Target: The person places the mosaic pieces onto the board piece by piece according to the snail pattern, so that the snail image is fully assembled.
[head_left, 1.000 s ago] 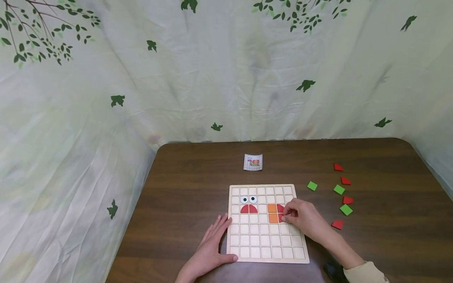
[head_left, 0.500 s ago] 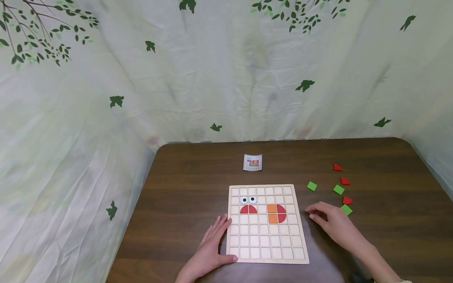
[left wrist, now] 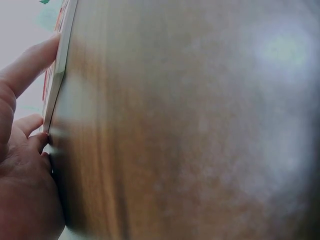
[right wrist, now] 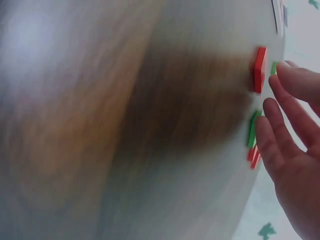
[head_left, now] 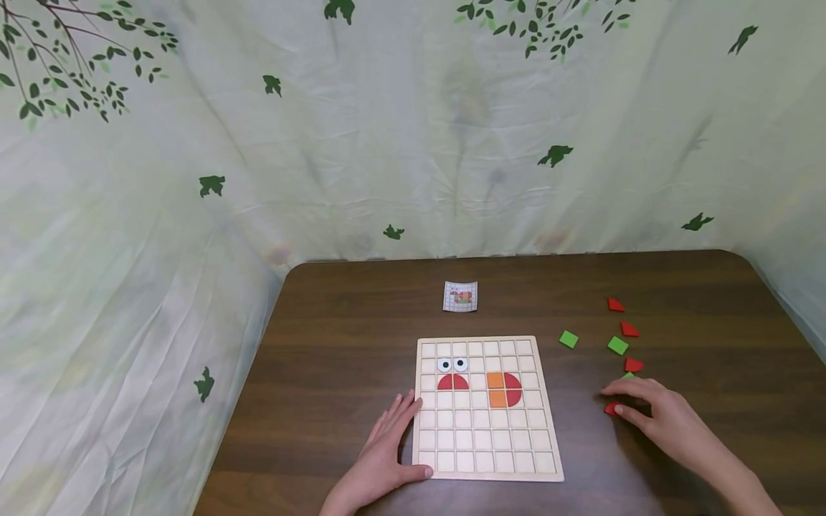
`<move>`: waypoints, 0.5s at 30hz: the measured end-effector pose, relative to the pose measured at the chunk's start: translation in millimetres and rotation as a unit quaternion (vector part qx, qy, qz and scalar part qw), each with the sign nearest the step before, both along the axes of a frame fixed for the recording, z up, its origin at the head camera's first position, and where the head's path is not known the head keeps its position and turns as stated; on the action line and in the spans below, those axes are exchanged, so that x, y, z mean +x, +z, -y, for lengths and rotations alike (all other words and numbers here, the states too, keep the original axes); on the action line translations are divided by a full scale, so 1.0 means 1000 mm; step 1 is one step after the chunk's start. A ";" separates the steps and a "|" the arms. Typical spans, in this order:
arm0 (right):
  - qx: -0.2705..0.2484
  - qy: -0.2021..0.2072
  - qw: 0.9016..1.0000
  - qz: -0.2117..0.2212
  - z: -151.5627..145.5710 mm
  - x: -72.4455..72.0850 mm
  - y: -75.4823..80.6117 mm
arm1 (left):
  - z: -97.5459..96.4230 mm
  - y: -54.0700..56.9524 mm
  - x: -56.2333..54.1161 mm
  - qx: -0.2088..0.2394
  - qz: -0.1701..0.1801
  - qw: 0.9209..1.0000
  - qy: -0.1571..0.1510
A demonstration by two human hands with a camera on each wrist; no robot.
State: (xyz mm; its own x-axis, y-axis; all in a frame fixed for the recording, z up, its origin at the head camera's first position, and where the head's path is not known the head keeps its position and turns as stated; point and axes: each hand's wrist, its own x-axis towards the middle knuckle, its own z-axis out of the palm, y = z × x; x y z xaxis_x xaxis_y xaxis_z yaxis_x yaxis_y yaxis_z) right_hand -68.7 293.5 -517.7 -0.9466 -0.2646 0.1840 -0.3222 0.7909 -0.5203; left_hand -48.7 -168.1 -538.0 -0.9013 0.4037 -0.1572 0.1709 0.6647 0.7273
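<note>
A white grid board (head_left: 480,440) with a pale wooden frame lies on the table. On it sit two round eye tiles (head_left: 452,365), two red quarter-round tiles (head_left: 454,382) below them, two orange square tiles (head_left: 496,389), and another red quarter-round pair (head_left: 513,389). My left hand (head_left: 386,453) rests along the board's left edge, its thumb at the lower corner and its fingers fairly straight. Over a loose red quarter-round tile (head_left: 611,409) hovers my right hand (head_left: 660,416), thumb and fingers apart; the right wrist view shows that red tile (right wrist: 259,70) near the fingertips. My right hand partly hides a green tile (head_left: 629,375).
Several loose tiles lie right of the board, among them a green square (head_left: 568,339), another green square (head_left: 617,345) and a red quarter-round (head_left: 616,305). A small picture card (head_left: 460,297) lies behind the board. A leaf-printed curtain (head_left: 452,143) hangs past the table's back edge.
My right hand has left the red tile on the board and moved right and slightly down to the loose red tile. My left hand has stayed at the board's edge.
</note>
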 end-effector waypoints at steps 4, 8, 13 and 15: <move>0.002 -0.001 1.000 0.024 -0.006 0.001 -0.002 | 0.000 0.000 0.000 -0.002 0.003 1.000 0.001; -0.003 0.005 1.000 0.025 -0.005 0.002 -0.004 | 0.000 0.001 0.001 -0.001 0.000 1.000 0.000; -0.013 0.007 1.000 0.008 0.001 0.000 -0.007 | 0.000 0.001 0.001 0.001 -0.005 1.000 0.000; -0.018 0.006 1.000 0.012 0.005 -0.001 -0.007 | 0.000 0.002 0.001 0.002 -0.006 1.000 0.001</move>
